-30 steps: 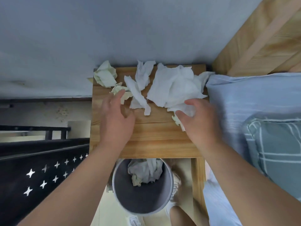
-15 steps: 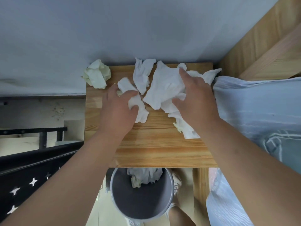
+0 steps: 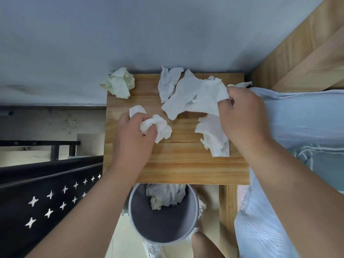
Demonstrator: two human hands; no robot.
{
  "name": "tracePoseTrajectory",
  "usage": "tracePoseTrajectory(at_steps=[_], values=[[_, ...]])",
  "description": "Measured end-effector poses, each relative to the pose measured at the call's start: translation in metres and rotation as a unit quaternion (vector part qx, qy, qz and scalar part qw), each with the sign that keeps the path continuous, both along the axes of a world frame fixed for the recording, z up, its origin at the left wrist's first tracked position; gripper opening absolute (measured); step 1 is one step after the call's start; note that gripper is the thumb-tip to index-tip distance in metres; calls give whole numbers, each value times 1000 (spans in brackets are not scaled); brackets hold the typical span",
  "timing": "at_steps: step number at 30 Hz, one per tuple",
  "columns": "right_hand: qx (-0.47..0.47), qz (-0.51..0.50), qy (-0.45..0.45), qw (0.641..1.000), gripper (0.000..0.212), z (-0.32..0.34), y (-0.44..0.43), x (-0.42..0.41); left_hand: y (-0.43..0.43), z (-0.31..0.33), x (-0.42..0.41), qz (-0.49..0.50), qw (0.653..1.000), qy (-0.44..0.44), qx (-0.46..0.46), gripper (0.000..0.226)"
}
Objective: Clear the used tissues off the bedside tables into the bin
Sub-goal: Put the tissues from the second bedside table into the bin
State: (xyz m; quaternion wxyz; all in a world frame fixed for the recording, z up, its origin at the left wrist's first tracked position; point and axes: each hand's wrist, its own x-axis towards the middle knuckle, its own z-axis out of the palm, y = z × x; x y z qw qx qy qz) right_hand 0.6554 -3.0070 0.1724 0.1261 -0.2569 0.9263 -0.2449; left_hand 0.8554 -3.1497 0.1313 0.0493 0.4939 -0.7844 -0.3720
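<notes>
Now left hand (image 3: 134,131) curls fingers round crumpled white tissue (image 3: 160,127), mid-table; right hand (image 3: 242,116) clutches large white sheet (image 3: 195,95) near far right corner. Partly hidden under right hand: flat tissue (image 3: 214,140). At far left corner, yellowish wad (image 3: 120,82) overhangs wooden bedside table (image 3: 186,164). Below near edge, bin (image 3: 163,228), rim partly hidden, holds binned tissues (image 3: 165,196); bed (image 3: 297,127) at right

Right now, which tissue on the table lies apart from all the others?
The pale yellow tissue, balled at the table's far left corner; the white tissues cluster by the left hand and right hand.
</notes>
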Motion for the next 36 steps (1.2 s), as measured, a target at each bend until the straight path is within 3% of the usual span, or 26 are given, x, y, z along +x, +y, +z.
tracePoseTrajectory(at_steps=[4,9,17,23,27,31,36], values=[[-52,-17,1,998,37,15,11,10,12,16,18,55,996,47,49,11],[-114,-65,-66,989,40,32,33,27,34,33,46,103,985,98,99,11],[-192,-125,-112,967,45,59,70,70,72,53,92,125,974,125,140,26],[-229,-164,-174,944,31,78,97,118,100,57,128,166,961,137,171,10],[-210,-166,-234,935,19,80,113,154,116,54,149,189,951,137,205,15],[-168,-177,-291,925,35,53,130,194,132,41,172,211,944,118,224,19],[-87,-188,-368,906,30,-19,140,237,146,1,189,239,932,75,262,23]])
